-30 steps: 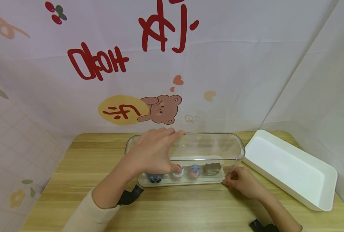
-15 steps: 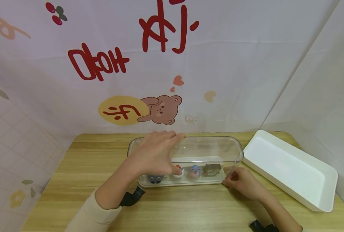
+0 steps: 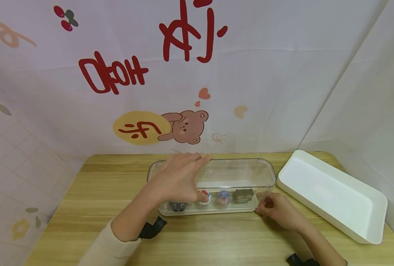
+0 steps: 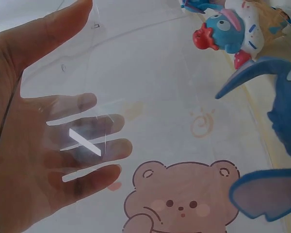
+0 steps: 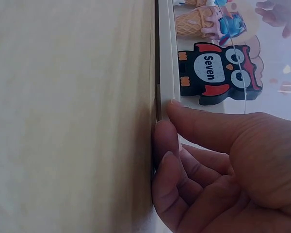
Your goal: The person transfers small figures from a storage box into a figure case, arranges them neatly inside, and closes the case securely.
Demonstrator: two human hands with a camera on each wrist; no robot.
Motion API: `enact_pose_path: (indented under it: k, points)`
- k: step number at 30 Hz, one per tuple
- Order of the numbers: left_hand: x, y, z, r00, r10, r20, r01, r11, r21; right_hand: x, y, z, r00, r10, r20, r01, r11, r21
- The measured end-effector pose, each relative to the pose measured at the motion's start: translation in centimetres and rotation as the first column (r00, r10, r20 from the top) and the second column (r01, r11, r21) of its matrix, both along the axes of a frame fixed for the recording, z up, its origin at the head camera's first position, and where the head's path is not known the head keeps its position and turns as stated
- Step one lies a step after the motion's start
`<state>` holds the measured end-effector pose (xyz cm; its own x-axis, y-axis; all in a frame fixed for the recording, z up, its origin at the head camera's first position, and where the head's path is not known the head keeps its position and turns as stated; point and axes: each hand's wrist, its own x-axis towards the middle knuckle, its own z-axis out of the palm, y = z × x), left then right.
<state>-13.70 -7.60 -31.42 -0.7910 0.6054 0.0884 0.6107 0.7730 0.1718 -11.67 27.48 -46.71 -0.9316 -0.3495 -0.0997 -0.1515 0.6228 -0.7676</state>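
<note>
A clear plastic cover (image 3: pixel 240 173) stands over a shallow white base (image 3: pixel 213 212) on the table. From above, my left hand (image 3: pixel 178 181) grips the cover, thumb at the front and fingers at the back. In the left wrist view those fingers show through the clear plastic. At the base's front right corner, my right hand (image 3: pixel 278 210) pinches the rim between thumb and fingers. Behind the clear wall is a row of small figures: a dark blue figure (image 3: pixel 178 206), a white-and-red one (image 3: pixel 205 197), a blue-and-pink cone figure (image 3: pixel 223 197) and an owl marked "Seven" (image 5: pixel 211 73).
An upright-walled white tray (image 3: pixel 333 195) lies at an angle on the right, close to the cover's right end. The wooden table (image 3: pixel 110 184) ends at a printed white cloth (image 3: pixel 266 81) behind, with cloth at both sides too.
The clear cover has come down slightly toward the base, my left hand lowering with it. My right hand stays at the base's corner.
</note>
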Motion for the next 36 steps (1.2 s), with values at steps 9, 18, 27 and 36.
enact_pose_path:
  k: [9, 18, 27, 36]
  points:
    - [-0.2, 0.0, -0.6, 1.0, 0.004, 0.008, -0.004, 1.0, 0.015, -0.1, 0.0, -0.2, 1.0, 0.021, 0.007, -0.021, 0.999, -0.045]
    - [-0.3, 0.0, -1.2, 1.0, 0.013, 0.024, -0.013, 0.999, 0.031, -0.2, 0.1, -0.3, 0.999, 0.031, 0.01, -0.03, 0.998, -0.056]
    - [-0.4, 0.0, -1.8, 0.999, 0.017, 0.035, -0.018, 1.0, 0.026, -0.2, 0.1, -0.4, 1.0, 0.026, 0.008, -0.026, 0.998, -0.054]
    - [-0.5, 0.1, -2.3, 0.999, 0.012, 0.04, -0.013, 1.0, 0.019, -0.3, 0.1, -0.5, 1.0, 0.03, 0.006, -0.03, 0.997, -0.074]
